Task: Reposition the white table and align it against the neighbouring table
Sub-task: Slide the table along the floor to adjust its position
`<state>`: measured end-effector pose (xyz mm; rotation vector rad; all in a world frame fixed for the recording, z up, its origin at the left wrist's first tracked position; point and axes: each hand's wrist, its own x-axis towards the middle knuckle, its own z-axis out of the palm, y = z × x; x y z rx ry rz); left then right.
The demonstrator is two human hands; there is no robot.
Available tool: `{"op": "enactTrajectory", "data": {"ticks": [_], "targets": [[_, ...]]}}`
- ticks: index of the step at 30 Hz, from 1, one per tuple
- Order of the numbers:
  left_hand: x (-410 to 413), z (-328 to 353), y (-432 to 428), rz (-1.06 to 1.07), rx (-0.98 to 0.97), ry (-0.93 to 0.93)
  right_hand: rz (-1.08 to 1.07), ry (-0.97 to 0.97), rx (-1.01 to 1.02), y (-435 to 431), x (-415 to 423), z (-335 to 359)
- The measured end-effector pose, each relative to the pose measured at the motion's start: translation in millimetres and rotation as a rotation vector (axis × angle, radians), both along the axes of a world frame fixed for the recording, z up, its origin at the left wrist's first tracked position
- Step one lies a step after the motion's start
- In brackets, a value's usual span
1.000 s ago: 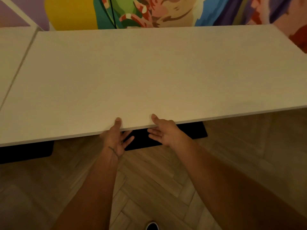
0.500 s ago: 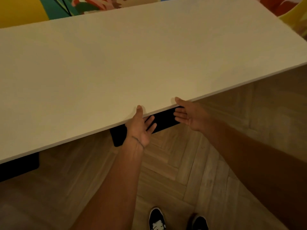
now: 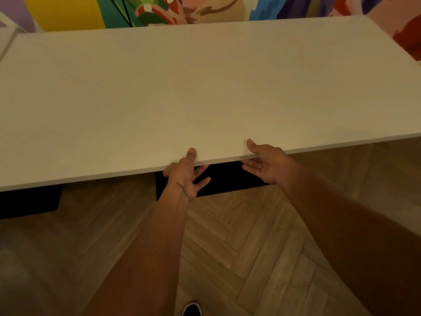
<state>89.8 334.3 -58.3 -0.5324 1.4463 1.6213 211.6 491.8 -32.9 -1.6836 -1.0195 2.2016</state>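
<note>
The white table (image 3: 205,87) fills the upper half of the head view, its long front edge running across in front of me. My left hand (image 3: 185,176) is at that edge near the middle, thumb lying on the top surface and fingers spread straight below it. My right hand (image 3: 265,163) is a little to the right in the same pose, thumb on top and fingers extended under the edge. A corner of the neighbouring white table (image 3: 5,38) shows at the far left, with a thin seam between the two tops.
A colourful mural wall (image 3: 182,10) stands right behind the table. Black table feet (image 3: 227,179) (image 3: 27,201) lie on the herringbone wood floor (image 3: 227,247). The tip of my shoe (image 3: 192,309) shows at the bottom.
Both hands have stayed on the front edge. The view has swung back up and left, so the table looks squarer and the neighbouring table's corner shows again at the left.
</note>
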Motion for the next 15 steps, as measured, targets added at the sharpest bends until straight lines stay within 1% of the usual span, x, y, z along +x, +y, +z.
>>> {"op": "enactTrajectory", "data": {"ticks": [7, 15], "targets": [[3.3, -5.1, -1.7, -0.009, 0.000, 0.078, -0.004, 0.050, -0.009, 1.9, 0.3, -8.4], [3.1, -9.5, -2.9, 0.002, 0.003, 0.111, 0.005, 0.059, 0.005, 3.3, 0.0, -15.9]]}}
